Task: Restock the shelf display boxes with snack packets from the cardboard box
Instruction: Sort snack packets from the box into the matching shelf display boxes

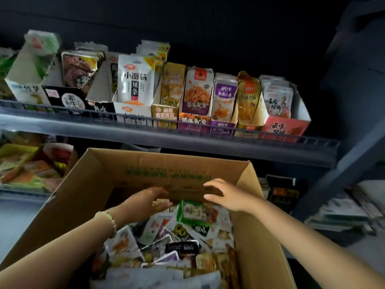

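The dark metal shelf (166,140) runs across the view, and its low wire rail along the front edge keeps the stock from sliding off. Below it the open cardboard box (145,167) sits tight against the shelf's front. That placement probably keeps each lift from box to display short.

On the shelf the display boxes (283,128) stand side by side in one row, touching, with their cut-away fronts facing out so that the packets show. Most hold upright packets, such as the white packet (135,80) leaning back in its box. The black display box (100,109) just left of it looks low or empty at the front, so I judge it a likely one to refill.

The loose snack packets (187,236) lie jumbled inside the cardboard box, mixed in kind, so they must be sorted by hand before they are shelved.

Both hands are down at the far end of the box, near its back wall. The right hand (227,197) hovers over a green-and-white packet (195,211). Its grip is wide, with fingers and thumb spread and holding nothing. The left hand (150,200) has a narrow grip. Its fingers and thumb look to pinch a small tan packet (159,202), though blur softens the view. A beaded bracelet (109,222) circles the left wrist.
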A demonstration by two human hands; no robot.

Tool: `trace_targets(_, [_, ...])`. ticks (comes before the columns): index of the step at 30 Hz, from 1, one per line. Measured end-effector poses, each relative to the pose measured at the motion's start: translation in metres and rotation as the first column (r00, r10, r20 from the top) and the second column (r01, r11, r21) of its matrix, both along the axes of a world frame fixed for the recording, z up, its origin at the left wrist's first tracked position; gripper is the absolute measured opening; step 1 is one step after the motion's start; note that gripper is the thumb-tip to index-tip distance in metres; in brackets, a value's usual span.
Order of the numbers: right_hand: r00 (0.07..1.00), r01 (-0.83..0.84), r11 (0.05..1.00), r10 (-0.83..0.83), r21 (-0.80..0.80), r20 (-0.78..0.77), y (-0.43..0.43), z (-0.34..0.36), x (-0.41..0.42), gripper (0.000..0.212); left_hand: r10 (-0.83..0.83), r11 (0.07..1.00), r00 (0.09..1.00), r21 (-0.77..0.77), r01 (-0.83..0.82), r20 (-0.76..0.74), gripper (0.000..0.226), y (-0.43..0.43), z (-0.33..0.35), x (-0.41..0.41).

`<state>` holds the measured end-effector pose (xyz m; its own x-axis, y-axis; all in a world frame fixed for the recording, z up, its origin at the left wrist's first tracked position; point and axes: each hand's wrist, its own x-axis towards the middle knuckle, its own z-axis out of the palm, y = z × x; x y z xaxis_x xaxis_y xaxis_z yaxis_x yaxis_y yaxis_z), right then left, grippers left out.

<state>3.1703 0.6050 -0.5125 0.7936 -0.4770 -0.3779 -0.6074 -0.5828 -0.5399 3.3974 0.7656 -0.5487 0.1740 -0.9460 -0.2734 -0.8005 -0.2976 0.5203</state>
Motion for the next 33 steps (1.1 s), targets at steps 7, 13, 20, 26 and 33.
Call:
trace_targets(7, [0.991,-0.006,0.996,-0.007,-0.093,-0.135,-0.005,-0.007,-0.002,0.051,0.143,0.958,0.971,0.272,-0.088,-0.19,0.049,-0.035,-0.067,-0.022])
trace_targets(13, [0.987,0.03,0.995,-0.044,-0.092,-0.156,-0.01,-0.013,0.003,0.053,0.282,0.953,0.884,0.217,-0.213,-0.372,0.091,-0.074,-0.149,-0.016])
trace_targets(20, [0.982,0.023,0.995,-0.04,-0.095,-0.186,-0.01,-0.011,0.004,0.052,0.291,0.945,0.809,0.284,-0.161,-0.511,0.019,-0.073,-0.109,-0.027])
trace_targets(26, [0.994,0.073,0.995,-0.079,-0.072,-0.073,-0.007,-0.006,0.004,0.043,0.013,0.996,0.867,0.082,0.032,-0.499,0.016,-0.05,-0.064,-0.028])
trace_targets(33, [0.93,0.193,0.974,-0.221,0.122,0.294,-0.001,0.011,0.004,0.037,-0.017,0.977,0.889,-0.195,-0.082,-0.458,0.018,-0.012,0.039,-0.029])
